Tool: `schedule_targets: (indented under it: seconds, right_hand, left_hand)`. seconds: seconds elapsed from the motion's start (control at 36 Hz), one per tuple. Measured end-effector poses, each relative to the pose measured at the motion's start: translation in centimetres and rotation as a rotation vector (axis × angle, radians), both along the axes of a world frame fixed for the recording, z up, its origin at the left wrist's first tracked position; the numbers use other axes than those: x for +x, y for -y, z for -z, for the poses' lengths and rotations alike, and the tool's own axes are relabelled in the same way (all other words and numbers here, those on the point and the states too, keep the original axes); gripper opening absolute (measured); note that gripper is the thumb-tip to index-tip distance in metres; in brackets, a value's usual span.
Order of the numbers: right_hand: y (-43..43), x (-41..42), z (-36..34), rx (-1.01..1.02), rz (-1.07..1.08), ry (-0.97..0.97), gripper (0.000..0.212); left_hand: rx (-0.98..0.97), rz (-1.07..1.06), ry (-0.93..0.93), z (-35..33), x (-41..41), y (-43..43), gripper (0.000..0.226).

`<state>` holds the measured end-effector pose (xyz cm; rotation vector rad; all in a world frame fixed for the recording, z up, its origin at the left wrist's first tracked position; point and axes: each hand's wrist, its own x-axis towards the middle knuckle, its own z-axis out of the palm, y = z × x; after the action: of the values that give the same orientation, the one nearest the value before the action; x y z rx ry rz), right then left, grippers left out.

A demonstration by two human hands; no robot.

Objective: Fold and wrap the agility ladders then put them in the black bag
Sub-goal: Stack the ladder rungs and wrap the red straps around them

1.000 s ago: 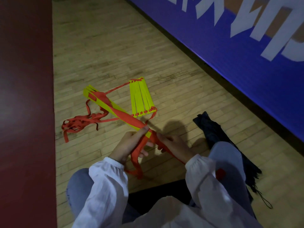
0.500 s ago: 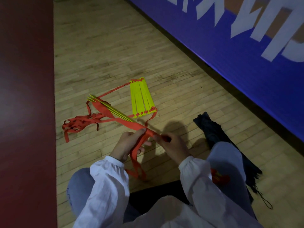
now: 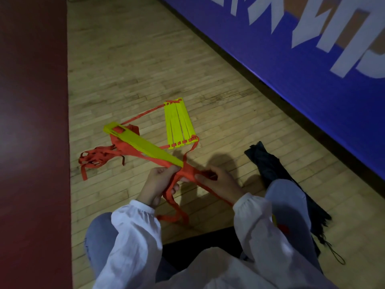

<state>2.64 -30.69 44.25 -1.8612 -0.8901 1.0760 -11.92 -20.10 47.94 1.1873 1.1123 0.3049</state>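
Note:
A stacked bundle of yellow ladder rungs (image 3: pixel 143 143) slants from upper left down to my hands, its flat side up. My left hand (image 3: pixel 158 184) grips its near end together with the red straps (image 3: pixel 183 172). My right hand (image 3: pixel 218 182) pinches the same red straps just right of the bundle's end. Loose red strap loops hang below my hands (image 3: pixel 175 213) and trail in a tangle on the floor to the left (image 3: pixel 98 159). A second group of yellow rungs (image 3: pixel 179 124) lies flat on the floor beyond. The black bag (image 3: pixel 277 172) lies crumpled on the floor by my right knee.
I sit on a wooden floor (image 3: pixel 145 59). A dark red floor band (image 3: pixel 31 142) runs along the left. A blue banner wall (image 3: pixel 312 59) runs diagonally on the right. My knees in blue jeans (image 3: pixel 100 236) flank my arms.
The held bundle has turned from edge-on to flat side up. My right hand has shifted slightly right along the red straps.

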Motion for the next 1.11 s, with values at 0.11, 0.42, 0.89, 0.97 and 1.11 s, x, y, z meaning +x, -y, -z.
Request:
schedule_targets:
  seconds: [0.11, 0.42, 0.89, 0.97, 1.11]
  right_hand:
    - [0.1, 0.2, 0.1, 0.022, 0.013, -0.005, 0.03]
    - [0.1, 0.3, 0.7, 0.027, 0.12, -0.106, 0.031]
    - [0.4, 0.4, 1.1, -0.042, 0.255, 0.089, 0.02]
    - [0.3, 0.1, 0.9, -0.059, 0.271, 0.145, 0.031]
    - [0.1, -0.3, 0.6, -0.048, 0.3, 0.181, 0.029]
  left_hand:
    - [0.012, 0.033, 0.006, 0.1, -0.4, 0.2, 0.034]
    - [-0.113, 0.108, 0.066, -0.1, -0.2, -0.2, 0.028]
    - [-0.04, 0.227, -0.021, -0.1, -0.3, 0.0, 0.051]
    - [-0.029, 0.196, -0.027, -0.1, 0.0, 0.0, 0.048]
    - [-0.029, 0.123, -0.041, -0.3, 0.4, -0.2, 0.046]
